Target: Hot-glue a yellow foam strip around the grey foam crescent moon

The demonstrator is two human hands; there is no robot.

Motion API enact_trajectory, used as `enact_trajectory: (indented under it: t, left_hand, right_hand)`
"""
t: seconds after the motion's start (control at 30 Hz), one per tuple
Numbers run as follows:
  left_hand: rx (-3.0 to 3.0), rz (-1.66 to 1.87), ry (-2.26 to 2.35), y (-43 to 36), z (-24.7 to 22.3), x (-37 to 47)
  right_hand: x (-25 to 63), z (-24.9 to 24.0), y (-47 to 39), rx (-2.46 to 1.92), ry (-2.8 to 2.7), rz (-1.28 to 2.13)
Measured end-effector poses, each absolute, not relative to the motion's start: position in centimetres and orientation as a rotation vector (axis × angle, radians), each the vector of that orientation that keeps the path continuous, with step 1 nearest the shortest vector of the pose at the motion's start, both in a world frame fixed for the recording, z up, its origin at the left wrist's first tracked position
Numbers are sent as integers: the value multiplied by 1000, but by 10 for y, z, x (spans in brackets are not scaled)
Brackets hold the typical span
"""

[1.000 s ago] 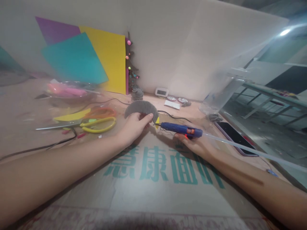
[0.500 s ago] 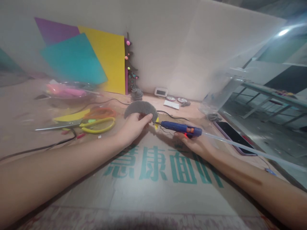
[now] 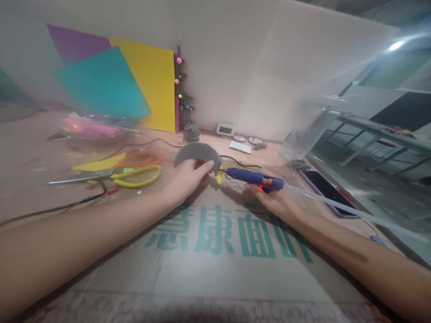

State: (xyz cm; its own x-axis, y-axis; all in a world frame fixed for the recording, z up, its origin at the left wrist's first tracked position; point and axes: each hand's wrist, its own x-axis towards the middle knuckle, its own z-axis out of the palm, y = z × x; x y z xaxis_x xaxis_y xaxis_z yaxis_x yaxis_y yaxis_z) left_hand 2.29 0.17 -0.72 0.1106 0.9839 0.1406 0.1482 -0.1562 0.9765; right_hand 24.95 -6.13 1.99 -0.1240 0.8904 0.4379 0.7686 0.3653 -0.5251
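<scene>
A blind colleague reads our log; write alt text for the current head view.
A person's right hand holds a blue glue gun, its nozzle by the yellow end of a gray curved piece held in the left hand. Scissors lie off to the left, a phone to the right.

Forearms (image 3: 101,231) angled inward; left hand (image 3: 191,179) pinching, right hand (image 3: 274,199) curled.

The curved grey arch (image 3: 196,151) has a yellow tip (image 3: 220,176); the slim plastic glue gun (image 3: 247,177) is blue with orange.
</scene>
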Motion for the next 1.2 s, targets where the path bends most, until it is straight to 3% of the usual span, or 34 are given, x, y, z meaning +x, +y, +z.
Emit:
enact_trajectory:
  t: [1.2]
  left_hand:
    - [1562,1150,1146,5,-11,20]
  right_hand:
    - [250,21,-64,-1504,-1939,211]
